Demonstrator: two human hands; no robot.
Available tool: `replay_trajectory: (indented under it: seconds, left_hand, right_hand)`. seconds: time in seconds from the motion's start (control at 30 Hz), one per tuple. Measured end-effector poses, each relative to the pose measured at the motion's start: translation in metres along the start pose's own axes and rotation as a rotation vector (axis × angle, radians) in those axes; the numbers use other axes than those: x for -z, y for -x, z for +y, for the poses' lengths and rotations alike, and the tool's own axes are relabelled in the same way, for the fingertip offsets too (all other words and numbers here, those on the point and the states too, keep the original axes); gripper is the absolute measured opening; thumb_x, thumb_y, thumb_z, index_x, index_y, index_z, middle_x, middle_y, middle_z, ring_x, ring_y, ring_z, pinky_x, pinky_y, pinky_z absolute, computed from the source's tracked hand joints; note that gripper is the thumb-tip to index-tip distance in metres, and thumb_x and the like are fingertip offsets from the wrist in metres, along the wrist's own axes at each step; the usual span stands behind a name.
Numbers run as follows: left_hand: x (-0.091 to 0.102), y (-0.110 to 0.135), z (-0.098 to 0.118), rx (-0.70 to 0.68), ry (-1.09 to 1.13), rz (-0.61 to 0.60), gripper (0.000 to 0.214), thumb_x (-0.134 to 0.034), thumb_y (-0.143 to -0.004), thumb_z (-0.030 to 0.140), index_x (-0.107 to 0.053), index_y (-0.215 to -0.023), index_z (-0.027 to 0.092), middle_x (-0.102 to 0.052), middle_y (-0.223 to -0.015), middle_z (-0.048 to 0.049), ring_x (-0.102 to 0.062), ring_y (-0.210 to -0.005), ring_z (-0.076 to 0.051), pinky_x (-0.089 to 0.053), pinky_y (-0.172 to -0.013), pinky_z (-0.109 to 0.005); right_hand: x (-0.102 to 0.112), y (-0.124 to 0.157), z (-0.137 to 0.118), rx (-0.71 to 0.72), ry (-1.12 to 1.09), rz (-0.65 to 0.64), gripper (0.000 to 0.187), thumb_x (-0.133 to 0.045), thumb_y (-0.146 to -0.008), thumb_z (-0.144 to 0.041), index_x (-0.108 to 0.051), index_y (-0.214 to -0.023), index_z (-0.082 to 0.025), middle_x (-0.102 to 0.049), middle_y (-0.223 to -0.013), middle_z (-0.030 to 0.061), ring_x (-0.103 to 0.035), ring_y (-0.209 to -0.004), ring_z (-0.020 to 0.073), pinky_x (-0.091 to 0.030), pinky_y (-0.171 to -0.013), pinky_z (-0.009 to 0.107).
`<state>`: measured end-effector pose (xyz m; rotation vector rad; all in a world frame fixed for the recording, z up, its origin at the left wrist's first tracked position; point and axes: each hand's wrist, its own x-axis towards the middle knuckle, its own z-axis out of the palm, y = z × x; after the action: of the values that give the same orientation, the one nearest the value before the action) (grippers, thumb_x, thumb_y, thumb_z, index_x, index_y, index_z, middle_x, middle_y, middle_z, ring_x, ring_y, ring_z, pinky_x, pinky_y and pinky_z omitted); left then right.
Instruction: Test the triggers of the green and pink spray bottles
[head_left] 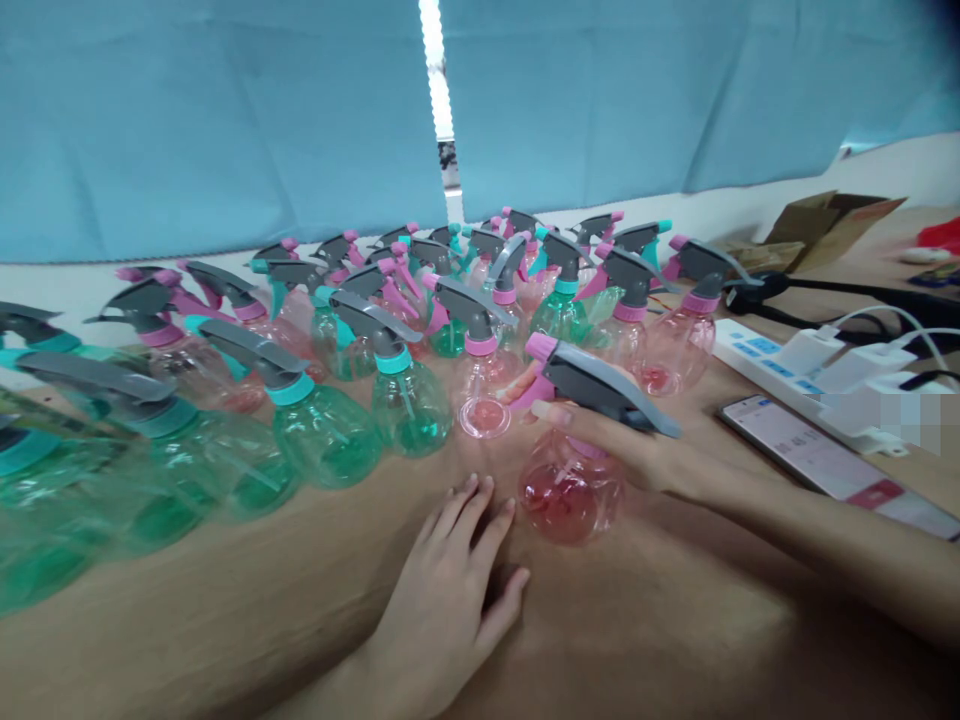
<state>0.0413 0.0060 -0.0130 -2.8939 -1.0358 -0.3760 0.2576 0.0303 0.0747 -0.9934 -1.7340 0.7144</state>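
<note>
My right hand (600, 430) grips a pink spray bottle (571, 495) around its neck, just under the grey sprayer head with its pink nozzle and trigger. The bottle stands close to the tabletop; whether its base touches is hard to tell. My left hand (457, 580) lies on the wooden table (285, 620) with fingers stretched out, to the left of that bottle and holding nothing. Right behind stands another pink spray bottle (487, 385). A green spray bottle (411, 405) is to the left of it.
Many pink and green spray bottles crowd the table's back and left, including a green one (330, 440). A phone (825, 460) and a white power strip (765, 355) with plugged-in chargers lie at right, before a cardboard box (825, 230). A blue curtain (262, 120) hangs behind.
</note>
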Motion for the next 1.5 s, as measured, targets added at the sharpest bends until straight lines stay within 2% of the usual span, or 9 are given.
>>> replay_trajectory:
  seconds: [0.3,0.6,0.73,0.9,1.13,1.33,1.5]
  left_hand:
    - [0.0,0.0,0.0,0.001,0.011,-0.001,0.047,-0.053,-0.091,0.032,-0.048,-0.133,0.012,-0.043,-0.144,-0.0157,-0.038,-0.132,-0.032,-0.038,-0.102,-0.051]
    - [0.001,-0.001,0.0,-0.002,-0.003,-0.006,0.048,-0.054,-0.09,0.033,-0.048,-0.133,0.011,-0.044,-0.143,-0.0168,-0.038,-0.132,-0.032,-0.039,-0.101,-0.051]
    - [0.001,-0.001,0.0,0.002,-0.009,-0.015,0.047,-0.053,-0.091,0.033,-0.048,-0.133,0.012,-0.044,-0.143,-0.0159,-0.038,-0.132,-0.032,-0.04,-0.101,-0.051]
    - [0.0,0.0,0.0,0.002,-0.004,-0.013,0.048,-0.053,-0.091,0.034,-0.048,-0.133,0.013,-0.043,-0.143,-0.0155,-0.038,-0.132,-0.032,-0.04,-0.101,-0.051]
    - [-0.001,0.0,0.0,-0.008,-0.002,0.002,0.046,-0.052,-0.092,0.034,-0.049,-0.132,0.012,-0.043,-0.143,-0.0163,-0.038,-0.132,-0.032,-0.04,-0.101,-0.051]
    - [0.0,0.001,-0.001,-0.009,0.001,0.002,0.047,-0.052,-0.091,0.034,-0.049,-0.132,0.012,-0.044,-0.142,-0.0162,-0.039,-0.131,-0.032,-0.04,-0.101,-0.052]
    - [0.001,0.0,-0.001,-0.006,0.006,-0.001,0.046,-0.052,-0.092,0.034,-0.048,-0.133,0.013,-0.044,-0.143,-0.0155,-0.039,-0.132,-0.032,-0.039,-0.101,-0.051]
  right_hand:
    - [-0.001,-0.001,-0.001,-0.018,-0.033,-0.002,0.018,-0.058,-0.082,-0.037,-0.046,-0.075,-0.025,-0.044,-0.067,-0.0036,-0.043,-0.058,0.012,-0.038,-0.053,0.026]
    - [0.003,-0.001,-0.004,0.068,0.018,-0.044,0.017,-0.055,-0.085,-0.036,-0.046,-0.075,-0.024,-0.044,-0.067,-0.0039,-0.042,-0.056,0.0115,-0.038,-0.054,0.025]
    - [0.004,-0.002,-0.008,0.008,0.057,-0.063,0.022,-0.054,-0.085,-0.04,-0.048,-0.073,-0.023,-0.048,-0.068,-0.0031,-0.047,-0.059,0.0121,-0.039,-0.054,0.025]
    - [0.004,-0.001,-0.006,0.016,0.086,-0.037,0.029,-0.053,-0.084,-0.049,-0.047,-0.072,-0.023,-0.049,-0.071,-0.0016,-0.047,-0.063,0.0132,-0.04,-0.057,0.026]
    - [0.002,-0.003,-0.011,0.024,0.078,-0.035,0.038,-0.051,-0.084,-0.05,-0.032,-0.064,-0.024,-0.034,-0.066,-0.003,-0.033,-0.058,0.0122,-0.033,-0.053,0.025]
    - [0.002,-0.004,-0.008,0.051,0.104,-0.012,0.038,-0.048,-0.083,-0.054,-0.035,-0.065,-0.024,-0.037,-0.066,-0.0019,-0.035,-0.06,0.0132,-0.034,-0.054,0.026]
    - [0.002,-0.004,-0.007,0.063,0.097,-0.029,0.034,-0.047,-0.086,-0.047,-0.033,-0.065,-0.024,-0.037,-0.066,-0.0024,-0.035,-0.059,0.0126,-0.033,-0.053,0.026]
